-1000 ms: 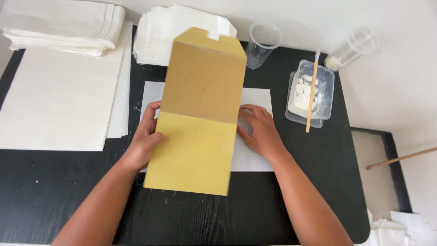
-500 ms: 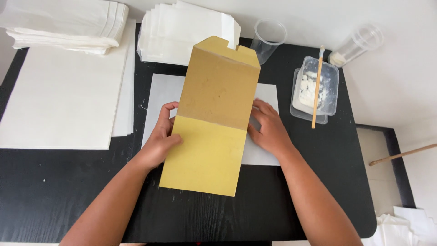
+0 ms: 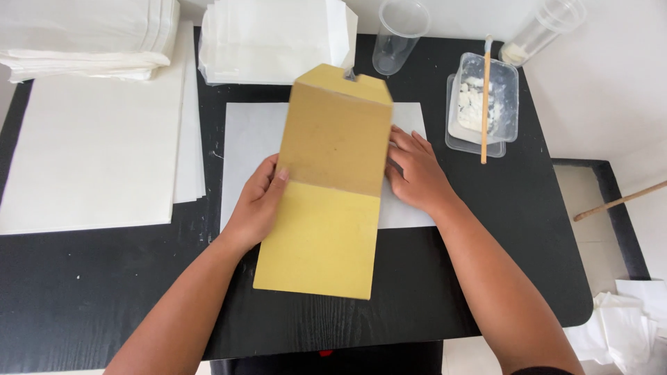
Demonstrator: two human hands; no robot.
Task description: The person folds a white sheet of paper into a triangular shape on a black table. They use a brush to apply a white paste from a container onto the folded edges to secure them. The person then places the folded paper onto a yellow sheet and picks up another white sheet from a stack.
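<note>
1. A black surface [image 3: 83, 298] carried a white sheet [image 3: 246, 139] near its middle, and a tall brown cardboard template [image 3: 326, 201] lay on that sheet.
2. The template's long axis ran from the near edge toward the far edge, and its near end overhung the sheet.
3. The left hand [image 3: 257, 205] held the template's left edge, fingers curled and thumb on top.
4. The right hand [image 3: 417, 173] lay flat with fingers spread on the sheet, touching the template's right edge.
5. The template sat between both hands, each equally close.
6. Toward the far right corner stood a clear tub of white paste [image 3: 483, 104] with a stick [image 3: 484, 97] across it.
</note>
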